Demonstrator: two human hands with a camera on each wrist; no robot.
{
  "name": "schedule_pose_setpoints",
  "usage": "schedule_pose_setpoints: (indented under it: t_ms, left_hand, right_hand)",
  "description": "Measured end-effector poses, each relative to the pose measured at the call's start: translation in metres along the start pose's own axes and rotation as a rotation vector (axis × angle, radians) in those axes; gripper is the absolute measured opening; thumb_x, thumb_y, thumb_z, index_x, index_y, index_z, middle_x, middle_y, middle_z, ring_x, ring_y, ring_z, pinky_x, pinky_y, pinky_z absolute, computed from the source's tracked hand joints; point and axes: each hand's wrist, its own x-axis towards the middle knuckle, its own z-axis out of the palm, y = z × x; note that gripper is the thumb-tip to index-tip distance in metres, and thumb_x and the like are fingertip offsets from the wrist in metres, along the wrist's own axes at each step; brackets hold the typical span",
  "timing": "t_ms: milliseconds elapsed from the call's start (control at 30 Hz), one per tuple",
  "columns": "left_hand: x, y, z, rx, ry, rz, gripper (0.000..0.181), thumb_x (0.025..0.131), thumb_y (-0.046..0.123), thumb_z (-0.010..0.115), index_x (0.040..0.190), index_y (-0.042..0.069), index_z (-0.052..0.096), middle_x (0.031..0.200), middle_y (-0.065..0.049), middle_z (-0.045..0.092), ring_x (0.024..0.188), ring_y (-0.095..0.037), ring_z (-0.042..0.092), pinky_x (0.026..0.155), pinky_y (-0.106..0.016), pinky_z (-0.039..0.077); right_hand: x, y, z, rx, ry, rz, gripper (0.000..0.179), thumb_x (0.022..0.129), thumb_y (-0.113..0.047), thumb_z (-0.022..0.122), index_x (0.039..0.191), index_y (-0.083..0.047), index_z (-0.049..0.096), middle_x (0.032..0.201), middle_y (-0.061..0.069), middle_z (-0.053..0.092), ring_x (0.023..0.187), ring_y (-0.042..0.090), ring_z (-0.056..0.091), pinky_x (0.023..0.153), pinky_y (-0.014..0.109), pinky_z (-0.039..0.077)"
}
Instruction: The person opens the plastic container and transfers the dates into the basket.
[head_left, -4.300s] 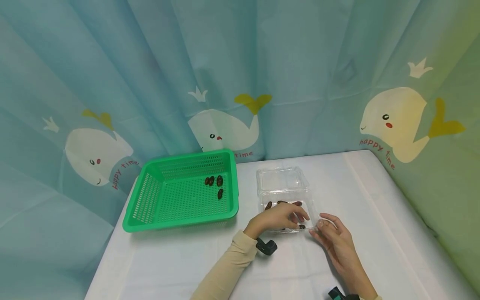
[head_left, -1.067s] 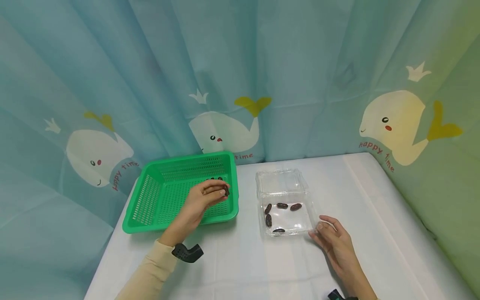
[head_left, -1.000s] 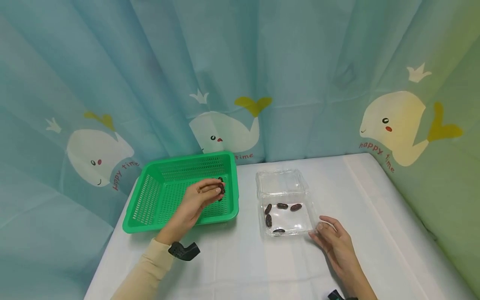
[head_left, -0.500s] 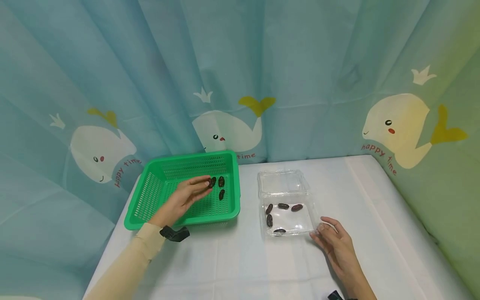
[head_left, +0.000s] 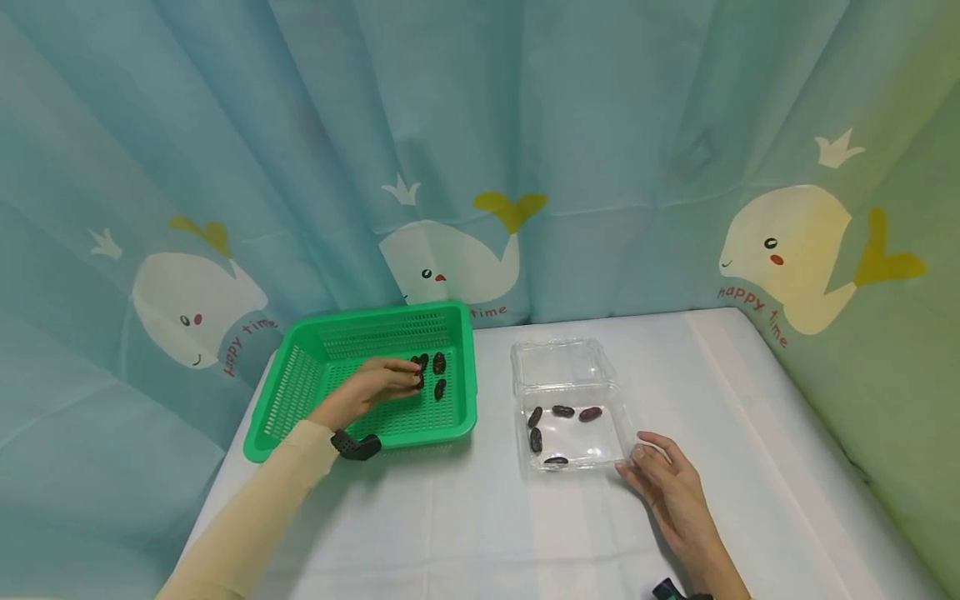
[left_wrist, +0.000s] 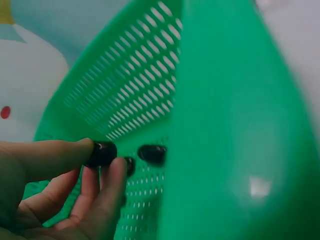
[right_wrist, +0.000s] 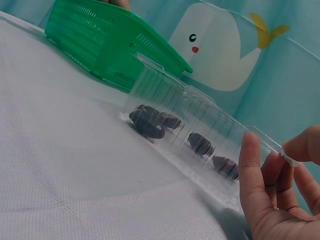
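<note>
My left hand (head_left: 367,388) is inside the green basket (head_left: 360,442). In the left wrist view, its thumb and fingertips pinch a dark date (left_wrist: 101,154). Several other dates (head_left: 439,363) lie on the basket floor just right of the fingers; part of that group is hidden in the left wrist view. My right hand (head_left: 670,492) pinches the front right corner of a clear plastic clamshell box (head_left: 622,425), as the right wrist view shows at its rim. Several dates (head_left: 590,414) lie in the box, along its left, back and front sides.
A white-covered table (head_left: 480,517) bears both containers, the basket left of the box. The box's lid (head_left: 562,364) is folded back, away from me. A blue curtain (head_left: 600,167) with whale prints hangs behind the table and along its sides.
My left hand has moved from the box's front right, where one date lay, leftward into the basket with a date. Lately it has lowered beside the others. My right hand stays at the box corner.
</note>
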Motion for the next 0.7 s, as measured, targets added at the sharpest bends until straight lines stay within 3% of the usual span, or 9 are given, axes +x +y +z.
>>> schedule_pose_setpoints:
  t_ms: [133, 267, 400, 567, 700]
  left_hand:
    - [0.01, 0.002, 0.004, 0.093, 0.066, -0.056, 0.043, 0.101, 0.0, 0.064, 0.141, -0.011, 0.055, 0.14, -0.026, 0.057, 0.118, -0.031, 0.071, 0.11, -0.045, 0.054]
    - [0.014, 0.01, 0.008, 0.254, 0.085, -0.104, 0.039, 0.1, 0.001, 0.066, 0.136, -0.01, 0.06, 0.146, -0.029, 0.052, 0.118, -0.034, 0.07, 0.104, -0.045, 0.058]
    - [0.019, 0.019, 0.011, 0.355, 0.084, -0.133, 0.034, 0.099, 0.002, 0.067, 0.132, -0.008, 0.064, 0.148, -0.029, 0.049, 0.105, -0.029, 0.074, 0.098, -0.042, 0.061]
    - [0.025, 0.025, 0.013, 0.461, 0.06, -0.066, 0.028, 0.098, -0.002, 0.067, 0.124, -0.012, 0.066, 0.129, -0.028, 0.061, 0.096, -0.031, 0.075, 0.093, -0.042, 0.063]
    - [0.028, 0.021, 0.014, 0.544, 0.027, 0.008, 0.022, 0.095, -0.005, 0.069, 0.116, -0.013, 0.069, 0.114, -0.024, 0.068, 0.096, -0.034, 0.075, 0.089, -0.043, 0.064]
  right_hand:
    - [-0.001, 0.0, 0.0, -0.002, -0.004, -0.01, 0.042, 0.104, -0.011, 0.064, 0.14, -0.004, 0.044, 0.106, -0.008, 0.066, 0.099, 0.005, 0.073, 0.094, 0.027, 0.061]
    - [0.0, 0.0, 0.0, -0.008, -0.01, -0.02, 0.044, 0.104, -0.011, 0.064, 0.142, -0.003, 0.043, 0.107, -0.008, 0.065, 0.1, 0.006, 0.073, 0.094, 0.026, 0.06]
    - [0.001, 0.0, 0.0, -0.022, -0.009, -0.017, 0.047, 0.104, -0.012, 0.064, 0.144, -0.002, 0.04, 0.108, -0.008, 0.065, 0.1, 0.006, 0.073, 0.094, 0.026, 0.06]
    - [0.001, -0.001, 0.0, -0.025, -0.001, -0.007, 0.049, 0.104, -0.012, 0.064, 0.145, -0.002, 0.039, 0.104, -0.008, 0.067, 0.099, 0.006, 0.073, 0.094, 0.026, 0.061]
    - [0.0, 0.002, -0.001, 0.003, -0.004, 0.006, 0.042, 0.103, -0.011, 0.065, 0.14, -0.006, 0.044, 0.1, -0.008, 0.068, 0.097, 0.006, 0.073, 0.093, 0.026, 0.061]
